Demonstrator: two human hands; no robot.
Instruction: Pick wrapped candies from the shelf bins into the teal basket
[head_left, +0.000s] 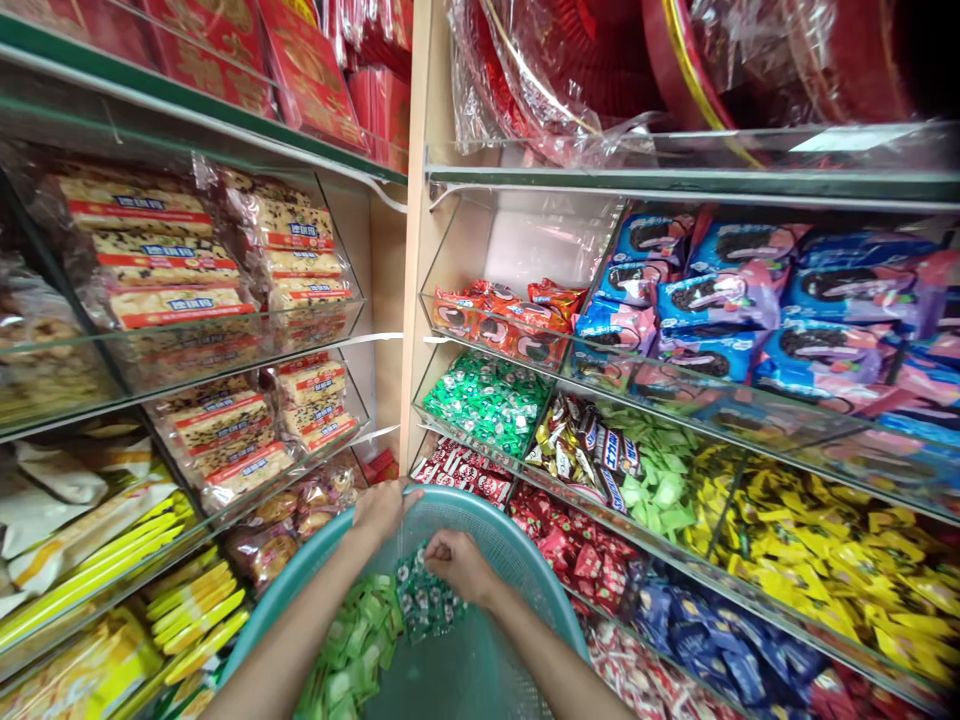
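A teal plastic basket point(555, 575) with mesh sides is in front of me. My left hand point(381, 512) is closed over its far rim. Inside the basket, my right hand point(461, 567) is curled with its fingers together, just above dark green wrapped candies point(431, 608). Whatever those fingers hold, if anything, is hidden. Light green wrapped candies point(358, 640) lie in a heap on the basket's left side, partly behind my left forearm. Beyond the rim, a shelf bin holds shiny green wrapped candies point(487, 405).
Glass-fronted shelves surround the basket. Red candies point(566, 545), blue candies point(697, 630) and yellow candies point(825, 560) fill bins on the right, below blue cookie packs point(720, 300). Packaged pastries point(172, 260) stand on the left. A wooden post point(416, 250) divides the shelves.
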